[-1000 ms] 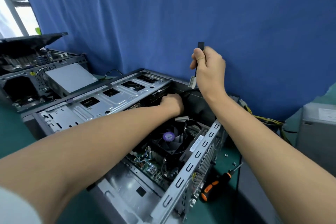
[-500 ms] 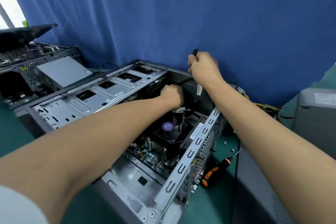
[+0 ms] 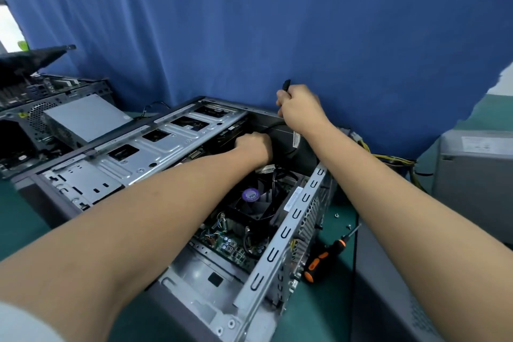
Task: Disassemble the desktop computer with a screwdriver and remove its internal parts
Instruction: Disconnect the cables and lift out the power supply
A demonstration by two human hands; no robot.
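An open desktop computer case lies on its side on the green table. Inside sit a black CPU fan with a purple sticker and the green motherboard. My right hand is raised above the case's far edge and grips a black cable; its connector sticks out above my fist. A white tag hangs on the cable below my wrist. My left hand reaches deep into the case beside the silver drive cage, fingers curled and hidden; what they hold cannot be seen.
An orange-and-black screwdriver lies on the table right of the case, with loose screws nearby. A second opened computer stands at the left. A grey box and yellow wires are at the right. A blue curtain hangs behind.
My right hand has come down with the cable from high above the case to just over its far edge. My left hand stays inside the case.
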